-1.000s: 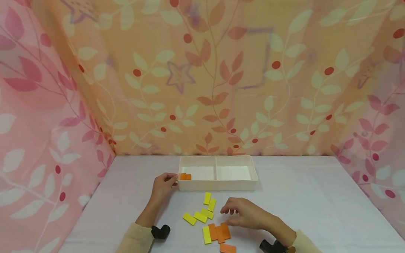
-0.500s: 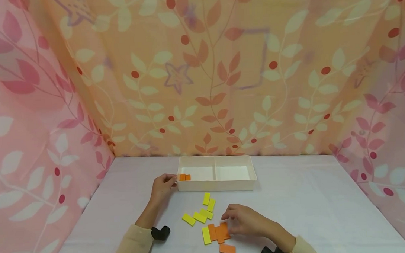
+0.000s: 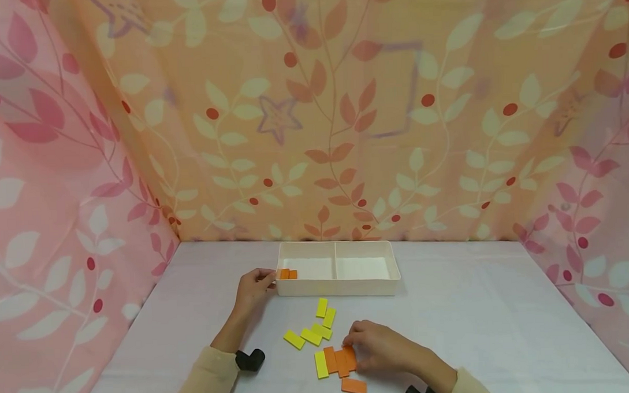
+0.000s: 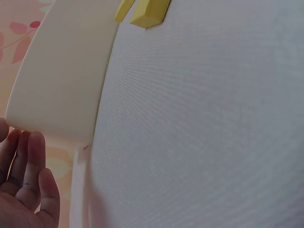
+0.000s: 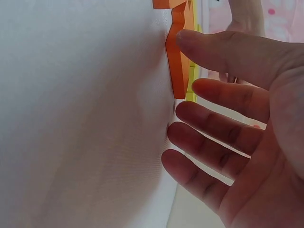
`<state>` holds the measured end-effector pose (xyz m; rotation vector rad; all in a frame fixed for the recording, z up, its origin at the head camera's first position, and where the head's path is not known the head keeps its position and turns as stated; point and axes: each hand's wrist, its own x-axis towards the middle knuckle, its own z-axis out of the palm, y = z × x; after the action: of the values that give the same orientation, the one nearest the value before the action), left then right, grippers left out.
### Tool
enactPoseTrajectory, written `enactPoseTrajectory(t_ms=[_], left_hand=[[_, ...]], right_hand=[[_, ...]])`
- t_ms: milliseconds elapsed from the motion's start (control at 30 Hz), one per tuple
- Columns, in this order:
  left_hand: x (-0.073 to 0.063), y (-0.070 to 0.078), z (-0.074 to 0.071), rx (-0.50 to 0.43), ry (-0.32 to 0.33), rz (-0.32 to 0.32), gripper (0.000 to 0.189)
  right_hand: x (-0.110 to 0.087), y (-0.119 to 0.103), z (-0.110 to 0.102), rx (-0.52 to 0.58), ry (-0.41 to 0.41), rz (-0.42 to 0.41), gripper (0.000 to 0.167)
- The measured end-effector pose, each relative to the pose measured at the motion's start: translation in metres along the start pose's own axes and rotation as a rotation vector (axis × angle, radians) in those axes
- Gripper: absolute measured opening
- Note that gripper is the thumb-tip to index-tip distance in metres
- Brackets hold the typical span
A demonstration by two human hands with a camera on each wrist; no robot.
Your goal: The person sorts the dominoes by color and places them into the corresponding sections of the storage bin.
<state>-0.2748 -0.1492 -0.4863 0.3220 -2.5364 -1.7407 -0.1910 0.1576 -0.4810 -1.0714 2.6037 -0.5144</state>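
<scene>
A white two-compartment box [image 3: 338, 288] stands at the back of the table. My left hand [image 3: 252, 290] holds its left end, with the fingertips [image 4: 36, 142] against the end wall in the left wrist view. Two orange blocks [image 3: 288, 274] lie in the left compartment. My right hand [image 3: 379, 344] pinches the rightmost orange block [image 5: 176, 61] of a small cluster, thumb on its near side and index finger at its far end. Close beside it are other orange blocks [image 3: 330, 359] and a yellow block [image 3: 321, 365]. A separate orange block [image 3: 354, 386] lies nearer me.
Several yellow blocks [image 3: 311, 336] lie scattered between the cluster and the box. The table has a white cloth [image 3: 479, 306]. Patterned curtains [image 3: 334, 161] enclose its back and both sides.
My right hand has come down and slightly nearer me, its thumb and fingers closing on the rightmost orange block. My left hand has stayed at the box's end.
</scene>
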Motion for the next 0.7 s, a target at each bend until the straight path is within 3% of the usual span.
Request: enactPoseTrajectory(t_ms=[700], left_hand=[[-0.0004, -0.0019, 0.0017, -0.006, 0.001, 0.004, 0.024]], right_hand=[[-0.0001, -0.0038, 0.0047, -0.068, 0.007, -0.016, 0.039]])
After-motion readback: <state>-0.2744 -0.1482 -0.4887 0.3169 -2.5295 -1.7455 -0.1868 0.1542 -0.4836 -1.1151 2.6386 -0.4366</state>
